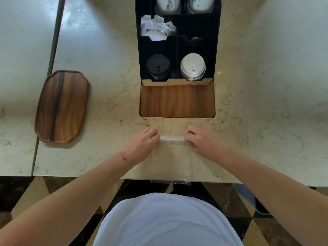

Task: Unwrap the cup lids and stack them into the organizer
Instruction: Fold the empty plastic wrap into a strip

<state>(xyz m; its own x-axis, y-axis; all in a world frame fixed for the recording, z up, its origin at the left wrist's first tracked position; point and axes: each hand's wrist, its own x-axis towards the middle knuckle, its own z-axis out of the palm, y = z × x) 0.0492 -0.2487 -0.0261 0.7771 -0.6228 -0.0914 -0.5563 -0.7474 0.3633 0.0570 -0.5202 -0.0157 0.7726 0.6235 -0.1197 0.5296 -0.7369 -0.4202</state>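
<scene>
A clear plastic wrapper point(171, 157) lies flat on the marble counter near its front edge, its far end rolled into a thin strip. My left hand point(142, 142) pinches the left end of that roll and my right hand point(200, 139) pinches the right end. Beyond them stands the black organizer point(217, 50). A stack of black lids point(158, 67) fills its front left slot and a stack of white lids point(193, 66) fills the front right slot.
Crumpled white paper point(156, 27) sits in a middle compartment, and white cups point(168, 4) stand at the organizer's back. A wooden panel point(177, 101) fronts the organizer. A wooden tray point(62, 106) lies at left. The counter's edge runs just below the wrapper.
</scene>
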